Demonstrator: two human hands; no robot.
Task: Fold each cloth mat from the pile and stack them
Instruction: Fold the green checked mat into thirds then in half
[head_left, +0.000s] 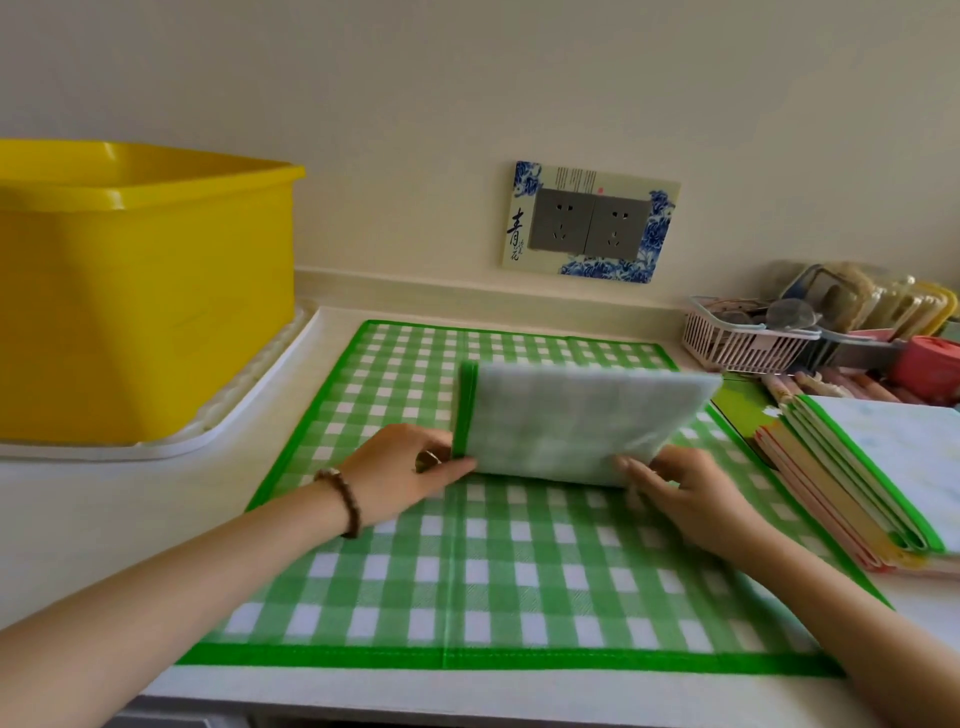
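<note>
A folded green-checked mat (576, 421), pale underside showing, is held tilted up above a larger flat green-checked mat (483, 571) spread on the counter. My left hand (410, 470) pinches the folded mat's lower left corner by its green border. Its lower right edge is gripped by my right hand (685, 493). A stack of folded mats (852, 483) lies at the right, partly on the spread mat's right edge.
A big yellow tub (140, 291) stands on a white tray (228, 415) at the left. A pink basket (743, 338) with odds and ends and a red container (930, 364) sit at the back right. A wall socket (589, 223) is behind.
</note>
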